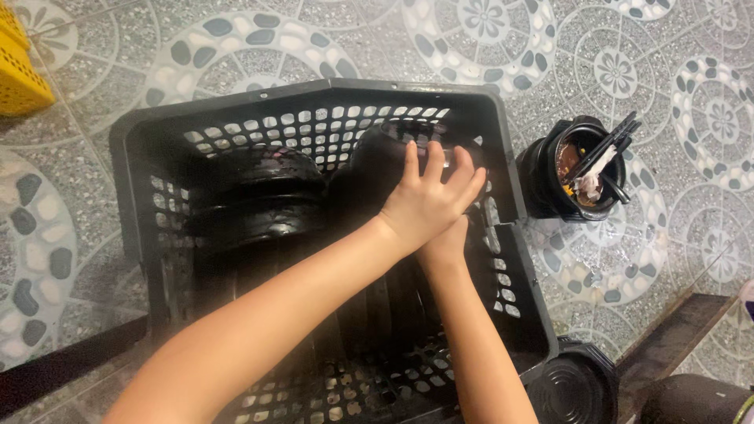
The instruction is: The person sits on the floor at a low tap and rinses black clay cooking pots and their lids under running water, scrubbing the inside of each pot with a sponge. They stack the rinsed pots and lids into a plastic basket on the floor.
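A black perforated plastic crate (141, 141) stands on a patterned tile floor, with several black bowls and plates packed upright inside. My left hand (428, 196) lies flat with fingers spread on a black bowl (385, 157) at the crate's far right. My right hand (448, 239) reaches in under the left one; its fingers are hidden, so its grip cannot be seen.
A stack of black bowls (577, 169) with black chopsticks, tissue and food scraps stands right of the crate. Another black bowl (573, 389) sits at the crate's near right corner. A yellow crate (20, 71) is at the far left. A dark wooden beam (671, 338) runs at lower right.
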A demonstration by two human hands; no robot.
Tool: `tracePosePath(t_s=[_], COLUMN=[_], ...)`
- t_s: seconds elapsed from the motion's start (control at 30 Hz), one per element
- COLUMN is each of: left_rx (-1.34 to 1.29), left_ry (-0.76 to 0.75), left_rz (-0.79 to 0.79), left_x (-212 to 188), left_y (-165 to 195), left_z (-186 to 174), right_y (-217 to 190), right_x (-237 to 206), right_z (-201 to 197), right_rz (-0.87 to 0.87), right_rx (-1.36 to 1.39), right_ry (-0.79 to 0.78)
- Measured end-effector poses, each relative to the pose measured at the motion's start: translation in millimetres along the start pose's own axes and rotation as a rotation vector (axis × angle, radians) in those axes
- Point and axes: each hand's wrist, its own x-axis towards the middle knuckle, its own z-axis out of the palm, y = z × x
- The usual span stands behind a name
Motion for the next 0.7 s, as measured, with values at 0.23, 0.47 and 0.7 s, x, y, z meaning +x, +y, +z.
tracePosePath(t_s=[0.23,0.47,0.7], left_rx=[0.035,-0.017,0.011], left_ry=[-0.073,-0.059,-0.094], left_rz=[-0.041,-0.059,-0.103], left_x=[3,-28,-37], left_y=[2,-15,-13], left_z=[9,-3,3], right_y=[-9,-5,-4], right_x=[3,2,0], right_z=[-5,7,3], right_rz=[-0.041,-0.297,-0.211], right_rx=[-0.005,-0.416,-0.389], right_ry=[0.069,0.274,0.182])
